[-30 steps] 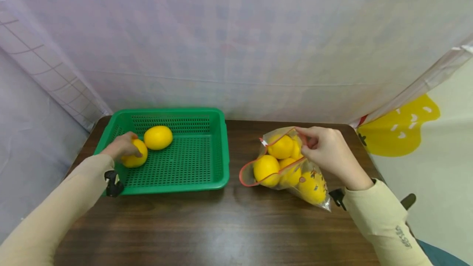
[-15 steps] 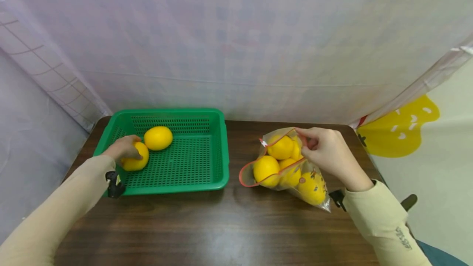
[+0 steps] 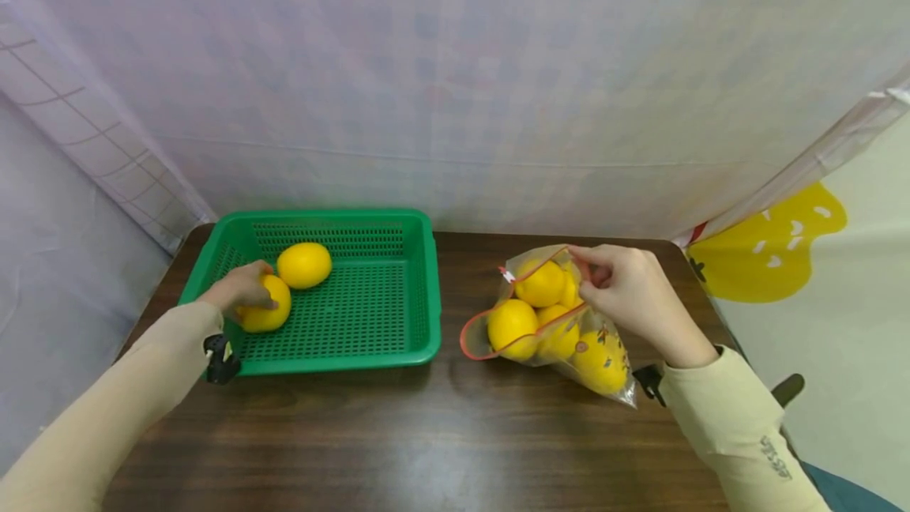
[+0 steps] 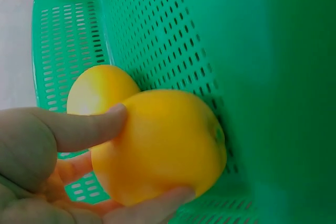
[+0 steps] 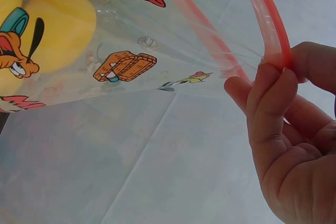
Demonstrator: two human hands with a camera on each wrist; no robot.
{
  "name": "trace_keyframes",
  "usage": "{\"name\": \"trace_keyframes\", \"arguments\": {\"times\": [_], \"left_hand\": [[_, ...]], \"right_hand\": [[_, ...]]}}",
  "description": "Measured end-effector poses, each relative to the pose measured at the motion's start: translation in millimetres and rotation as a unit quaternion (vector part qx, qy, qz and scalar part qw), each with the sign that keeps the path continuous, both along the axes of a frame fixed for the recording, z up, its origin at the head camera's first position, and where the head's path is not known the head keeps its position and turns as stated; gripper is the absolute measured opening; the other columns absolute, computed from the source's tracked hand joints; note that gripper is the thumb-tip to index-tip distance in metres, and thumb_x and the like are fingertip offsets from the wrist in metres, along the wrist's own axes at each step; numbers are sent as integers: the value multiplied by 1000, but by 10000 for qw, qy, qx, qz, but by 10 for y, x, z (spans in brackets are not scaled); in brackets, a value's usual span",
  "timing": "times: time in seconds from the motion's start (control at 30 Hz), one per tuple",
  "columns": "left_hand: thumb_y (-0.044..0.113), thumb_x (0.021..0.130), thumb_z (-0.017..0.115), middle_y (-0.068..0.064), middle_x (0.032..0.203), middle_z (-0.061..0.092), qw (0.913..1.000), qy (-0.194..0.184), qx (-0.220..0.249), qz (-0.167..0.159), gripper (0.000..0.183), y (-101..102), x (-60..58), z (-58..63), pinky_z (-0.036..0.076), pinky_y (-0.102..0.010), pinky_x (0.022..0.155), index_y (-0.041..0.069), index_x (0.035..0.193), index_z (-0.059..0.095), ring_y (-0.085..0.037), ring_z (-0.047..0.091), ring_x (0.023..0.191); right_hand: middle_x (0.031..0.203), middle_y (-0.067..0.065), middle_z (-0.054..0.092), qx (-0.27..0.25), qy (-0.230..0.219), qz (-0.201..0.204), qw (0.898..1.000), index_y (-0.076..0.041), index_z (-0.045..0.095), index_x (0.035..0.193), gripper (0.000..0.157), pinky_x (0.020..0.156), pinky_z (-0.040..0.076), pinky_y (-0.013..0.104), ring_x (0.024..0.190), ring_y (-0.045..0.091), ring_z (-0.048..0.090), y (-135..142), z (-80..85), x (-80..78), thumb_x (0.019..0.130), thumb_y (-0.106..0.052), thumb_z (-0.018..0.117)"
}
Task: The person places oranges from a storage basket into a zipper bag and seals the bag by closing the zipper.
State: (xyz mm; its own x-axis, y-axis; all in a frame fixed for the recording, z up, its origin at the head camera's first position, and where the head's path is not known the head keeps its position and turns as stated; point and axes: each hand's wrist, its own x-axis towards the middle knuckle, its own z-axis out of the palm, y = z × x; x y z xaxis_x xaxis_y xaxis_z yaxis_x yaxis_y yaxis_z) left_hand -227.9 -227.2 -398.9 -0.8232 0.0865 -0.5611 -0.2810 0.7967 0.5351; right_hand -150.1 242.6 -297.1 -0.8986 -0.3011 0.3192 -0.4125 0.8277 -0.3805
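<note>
My left hand (image 3: 238, 289) is inside the green basket (image 3: 432, 291) at its left end, gripping a lemon (image 4: 168, 145). In the left wrist view the thumb lies on one side of this fruit and fingers curl under the other; a green stem spot shows at its far end. A second lemon (image 3: 305, 265) lies just behind it on the basket floor. On the right, my right hand (image 3: 629, 287) pinches the red zip edge of a clear printed zip bag (image 5: 126, 66). The bag's mouth gapes to the left, and several lemons (image 3: 513, 329) fill it.
Basket and bag stand on a dark brown wooden table (image 3: 426, 433), the bag to the basket's right. A pale curtain (image 3: 455, 101) hangs right behind the table's back edge. Black camera straps sit on both wrists.
My left hand and its lemon have shifted slightly right and toward the front within the basket. The right hand and the bag have hardly moved.
</note>
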Motion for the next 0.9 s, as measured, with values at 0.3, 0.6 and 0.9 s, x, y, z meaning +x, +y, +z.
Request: {"name": "trace_keyframes", "arguments": {"times": [0.3, 0.6, 0.9], "left_hand": [[8, 87, 57, -37, 128, 25, 9993, 202, 279, -107, 68, 38, 46, 144, 50, -50, 72, -8, 138, 15, -50, 40, 109], [14, 90, 55, -34, 131, 24, 9939, 535, 911, -314, 70, 129, 90, 391, 51, -48, 75, -3, 141, 11, -45, 42, 109], [16, 91, 55, -29, 137, 21, 9839, 799, 1417, -736, 68, 566, 197, 696, 50, -46, 80, 4, 142, 12, -44, 41, 114]], "right_hand": [[68, 6, 62, 22, 34, 15, 10000, 4, 66, 105, 34, 45, 38, 21, 53, 11, 47, 2, -2, 0, 72, 3, 62], [68, 5, 63, 46, 53, 4, 10000, 3, 66, 105, 34, 45, 38, 21, 53, 11, 48, -6, -3, -7, 71, 2, 62], [68, 4, 62, 1, -27, 34, 10000, 4, 66, 106, 35, 45, 38, 21, 53, 11, 48, -24, 15, -9, 71, 3, 61]]}}
